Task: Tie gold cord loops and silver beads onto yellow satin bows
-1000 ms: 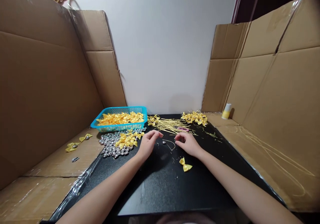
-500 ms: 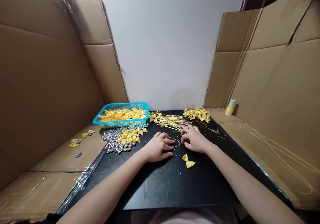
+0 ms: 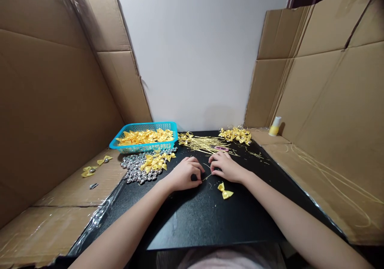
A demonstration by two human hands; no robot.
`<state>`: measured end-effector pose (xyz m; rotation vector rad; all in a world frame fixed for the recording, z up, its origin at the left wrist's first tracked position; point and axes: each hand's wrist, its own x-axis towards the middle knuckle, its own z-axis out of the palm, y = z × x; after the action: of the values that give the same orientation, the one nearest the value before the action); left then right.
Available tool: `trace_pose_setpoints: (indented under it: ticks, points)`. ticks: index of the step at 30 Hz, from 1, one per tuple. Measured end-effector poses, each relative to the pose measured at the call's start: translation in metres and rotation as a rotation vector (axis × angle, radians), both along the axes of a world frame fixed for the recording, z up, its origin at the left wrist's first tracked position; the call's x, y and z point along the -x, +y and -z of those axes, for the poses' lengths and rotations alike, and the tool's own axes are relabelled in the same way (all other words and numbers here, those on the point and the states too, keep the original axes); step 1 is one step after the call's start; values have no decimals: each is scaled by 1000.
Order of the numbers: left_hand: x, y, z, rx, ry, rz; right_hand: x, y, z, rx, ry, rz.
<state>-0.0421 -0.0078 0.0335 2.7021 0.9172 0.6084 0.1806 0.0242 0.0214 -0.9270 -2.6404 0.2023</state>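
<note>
Between my hands a thin yellow cord [image 3: 207, 177] curves just above or on the black table top [image 3: 192, 221]. My left hand [image 3: 186, 174] pinches one end of it between thumb and fingertips. My right hand [image 3: 225, 167] has curled fingers, with thumb and index finger closed at the cord's other side. A yellow satin bow [image 3: 225, 191] lies on the table just below my right hand, touched by neither hand. Beyond my right fingertips rests a small pink tool [image 3: 221, 148], its kind unclear.
A blue basket [image 3: 111, 145] of yellow bows stands back left, behind silver beads [image 3: 132, 167] topped with bows. Cut cords [image 3: 204, 144] and a bow pile [image 3: 235, 135] lie at the back. A white-yellow spool [image 3: 275, 126] stands right. Cardboard walls [image 3: 330, 101] flank both sides.
My left thumb and fingers have closed on the cord. My right hand has moved left and closed toward it, uncovering more of the pink tool.
</note>
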Motion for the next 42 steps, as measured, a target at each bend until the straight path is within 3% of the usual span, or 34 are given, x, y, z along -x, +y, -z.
trace_pose_setpoints:
  ticks: [8,13,17,20,24,27,35,42]
  points:
    - [-1,-4,-2,-5,-25,-34,11,-12,-2,-115,-94,-39]
    - [-14,-6,10,20,-236,-155,11,-20,-2,-134,8,-62]
    - [-18,-4,18,106,-246,-126,11,-23,-4,-96,50,-52]
    - [-15,-3,18,198,-265,-145,12,-22,-4,32,159,-31]
    - [-13,-3,15,326,-336,-217,14,-16,-1,403,487,6]
    - [-13,-3,14,384,-356,-225,15,-13,2,592,565,-32]
    - [-12,-3,12,388,-352,-241,-1,-5,-9,338,410,18]
    - [-12,-4,9,390,-315,-257,-12,0,-20,340,418,-33]
